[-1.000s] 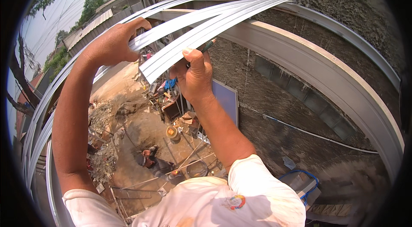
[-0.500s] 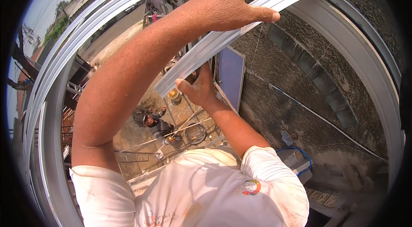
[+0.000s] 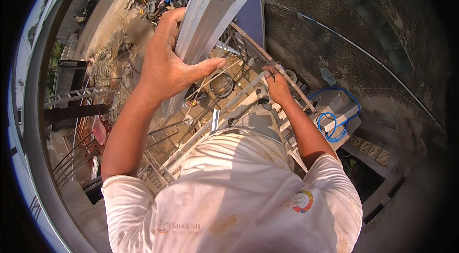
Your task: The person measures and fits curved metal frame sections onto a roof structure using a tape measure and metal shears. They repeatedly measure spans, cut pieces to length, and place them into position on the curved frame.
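Observation:
A long silvery ribbed metal channel [image 3: 217,2] slants down from the top edge, its lower end behind my left hand [image 3: 165,59]. The fingers of that hand curl round the channel's left edge, and the thumb reaches across its face. Lower and to the right, my right hand [image 3: 277,86] is closed at the upper end of a pale grey bar [image 3: 244,95] of the framework below me. Close beside this hand passes a wooden pole [image 3: 253,43]. Part of the right hand's grip is hidden.
A curved metal beam [image 3: 36,124] runs down the left side. On the right rises a rough wall [image 3: 334,14], with a coiled blue hose [image 3: 334,129] near its foot. Far below lie a round black coil [image 3: 221,85] and scattered debris. A ladder [image 3: 79,94] shows at the left.
My right hand has let go of the metal channel and moved down to the bar. My left hand has come lower with the channel, which now stands steeper. The view has tilted downward.

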Demonstrator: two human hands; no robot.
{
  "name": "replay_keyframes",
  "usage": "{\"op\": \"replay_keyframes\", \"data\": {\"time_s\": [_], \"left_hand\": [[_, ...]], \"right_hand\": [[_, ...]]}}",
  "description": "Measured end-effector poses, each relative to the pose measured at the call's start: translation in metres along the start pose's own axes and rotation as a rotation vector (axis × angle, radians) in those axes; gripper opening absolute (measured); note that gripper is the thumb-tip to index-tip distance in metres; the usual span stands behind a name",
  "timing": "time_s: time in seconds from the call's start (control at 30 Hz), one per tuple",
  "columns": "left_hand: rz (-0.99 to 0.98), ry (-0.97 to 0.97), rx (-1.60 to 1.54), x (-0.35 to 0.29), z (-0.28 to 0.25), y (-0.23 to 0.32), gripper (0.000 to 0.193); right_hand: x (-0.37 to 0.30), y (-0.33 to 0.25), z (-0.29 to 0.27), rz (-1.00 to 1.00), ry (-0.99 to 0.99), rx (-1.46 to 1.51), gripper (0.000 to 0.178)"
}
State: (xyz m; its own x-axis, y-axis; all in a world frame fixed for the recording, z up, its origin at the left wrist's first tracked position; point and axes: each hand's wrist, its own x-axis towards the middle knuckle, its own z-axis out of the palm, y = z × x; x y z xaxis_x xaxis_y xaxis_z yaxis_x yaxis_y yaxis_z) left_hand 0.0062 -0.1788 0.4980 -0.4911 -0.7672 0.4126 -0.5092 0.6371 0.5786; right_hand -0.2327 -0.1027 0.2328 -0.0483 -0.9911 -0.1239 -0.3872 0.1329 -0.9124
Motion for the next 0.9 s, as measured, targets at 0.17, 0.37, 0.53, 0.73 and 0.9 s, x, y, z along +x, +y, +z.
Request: {"op": "replay_keyframes", "data": {"time_s": [0.17, 0.37, 0.53, 0.73, 0.9], "left_hand": [[-0.263, -0.157, 0.064, -0.146, 0.011, -0.067, 0.070], [-0.423, -0.245, 0.060, -0.266, 0.035, -0.084, 0.067], [-0.582, -0.293, 0.074, -0.322, 0.036, -0.083, 0.063], [-0.887, -0.253, -0.011, -0.383, 0.050, -0.082, 0.060], [-1.080, -0.158, -0.075, -0.408, 0.060, -0.076, 0.057]], "right_hand": [[-0.095, 0.221, 0.019, 0.656, -0.070, 0.111, 0.033], [-0.178, 0.283, 0.066, 0.719, -0.131, 0.079, 0.022], [-0.159, 0.211, 0.034, 1.097, -0.439, 0.116, 0.026], [-0.162, 0.246, 0.014, 0.645, -1.021, -0.007, 0.039], [-0.142, 0.235, 0.023, 1.127, -1.032, -0.261, 0.049]]}}
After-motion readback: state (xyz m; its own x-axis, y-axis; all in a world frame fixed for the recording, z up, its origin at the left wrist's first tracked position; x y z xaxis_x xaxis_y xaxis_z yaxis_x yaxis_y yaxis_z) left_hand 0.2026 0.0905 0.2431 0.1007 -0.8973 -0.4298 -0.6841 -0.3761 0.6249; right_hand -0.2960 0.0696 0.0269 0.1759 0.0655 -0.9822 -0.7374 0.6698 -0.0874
